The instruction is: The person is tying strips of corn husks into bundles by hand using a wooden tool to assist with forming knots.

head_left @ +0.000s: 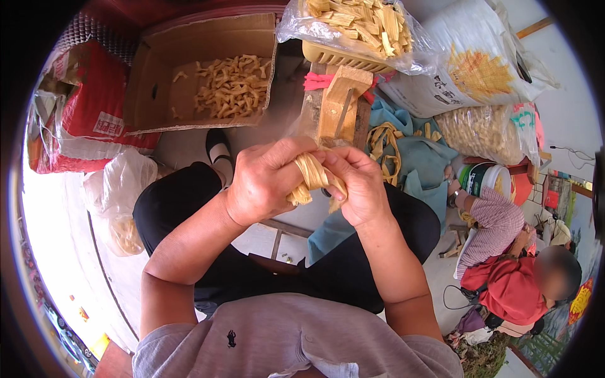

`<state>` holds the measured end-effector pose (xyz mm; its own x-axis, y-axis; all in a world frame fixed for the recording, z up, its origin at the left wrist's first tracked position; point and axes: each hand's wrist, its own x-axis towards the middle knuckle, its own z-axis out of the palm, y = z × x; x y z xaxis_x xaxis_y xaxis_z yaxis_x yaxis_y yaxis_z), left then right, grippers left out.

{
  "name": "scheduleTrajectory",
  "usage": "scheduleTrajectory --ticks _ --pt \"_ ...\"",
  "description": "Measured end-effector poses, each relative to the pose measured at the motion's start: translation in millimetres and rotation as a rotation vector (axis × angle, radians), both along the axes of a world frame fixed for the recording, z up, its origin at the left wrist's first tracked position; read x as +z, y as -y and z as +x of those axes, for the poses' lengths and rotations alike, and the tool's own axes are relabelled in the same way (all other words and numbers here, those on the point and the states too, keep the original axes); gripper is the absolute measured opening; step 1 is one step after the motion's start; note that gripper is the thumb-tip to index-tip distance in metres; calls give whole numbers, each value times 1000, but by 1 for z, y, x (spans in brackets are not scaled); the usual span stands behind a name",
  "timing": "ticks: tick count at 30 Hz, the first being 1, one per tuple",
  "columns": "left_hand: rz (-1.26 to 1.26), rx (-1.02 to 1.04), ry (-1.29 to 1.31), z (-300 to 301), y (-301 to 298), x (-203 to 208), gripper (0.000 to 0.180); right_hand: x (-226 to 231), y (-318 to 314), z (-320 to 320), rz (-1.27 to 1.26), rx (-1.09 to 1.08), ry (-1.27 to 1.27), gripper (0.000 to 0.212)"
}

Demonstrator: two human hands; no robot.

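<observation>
Both of my hands meet in the middle of the picture around a small bundle of pale yellow strips [313,177]. My left hand [265,183] clasps the bundle from the left, and a strip wraps over one of its fingers. My right hand [359,186] pinches the bundle's right end. Just beyond my hands stands a wooden jig [340,104] on a narrow wooden bench. My knees in black trousers are below the hands.
An open cardboard box [157,75] holding several tied yellow knots sits at the upper left. A plastic-lined basket of yellow strips [359,25] is at the top, loose strips [384,148] lie on blue cloth, large sacks [479,69] stand right. Another person [510,277] crouches at the right.
</observation>
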<state>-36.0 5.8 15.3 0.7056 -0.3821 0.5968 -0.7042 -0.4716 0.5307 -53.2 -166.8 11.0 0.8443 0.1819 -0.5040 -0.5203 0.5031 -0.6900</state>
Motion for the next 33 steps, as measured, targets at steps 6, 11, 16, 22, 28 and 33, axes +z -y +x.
scheduleTrajectory --ticks 6,11,16,22,28,33 --pt "-119 -130 -676 3 -5 1 24 -1 5 -1 -573 113 499 17" --pt "128 -94 -659 -4 -2 3 15 -10 0 -6 -954 299 746 26" --pt "59 -156 -580 -2 -6 0 8 -14 0 -6 -901 357 687 41" --pt "-706 -113 -864 12 -28 15 11 10 25 -1 47 592 142 55" --pt "-654 -92 -1247 12 -26 8 35 12 21 3 -58 548 102 49" --pt "-758 -126 -1438 7 -15 5 20 8 19 1 -189 401 45 35"
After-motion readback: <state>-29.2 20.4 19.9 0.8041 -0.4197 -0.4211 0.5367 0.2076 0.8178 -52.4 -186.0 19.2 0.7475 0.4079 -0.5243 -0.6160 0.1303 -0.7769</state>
